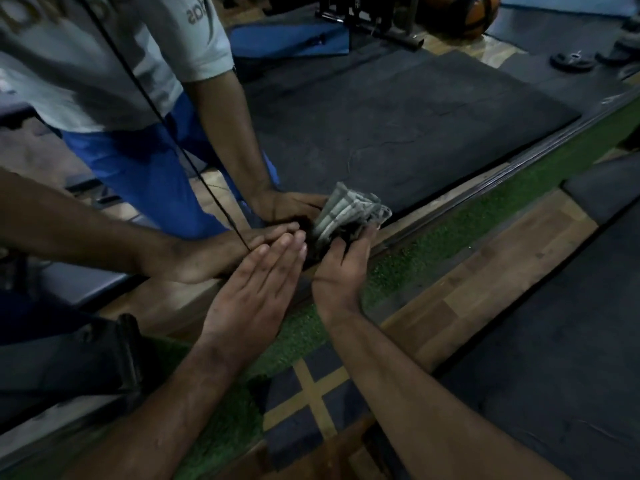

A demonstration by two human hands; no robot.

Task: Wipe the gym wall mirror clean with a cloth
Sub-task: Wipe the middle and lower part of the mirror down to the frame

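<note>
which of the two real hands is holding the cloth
The right hand grips the bunched grey-green cloth at the wall mirror's base; the left hand is flat, fingers straight, holding nothing.

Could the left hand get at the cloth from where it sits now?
Probably yes. The left hand lies flat against the mirror right beside the cloth, which the right hand holds; nothing stands between them.

Head camera looks steeply down, close to the mirror [398, 133]; dim, perhaps tilted.
</note>
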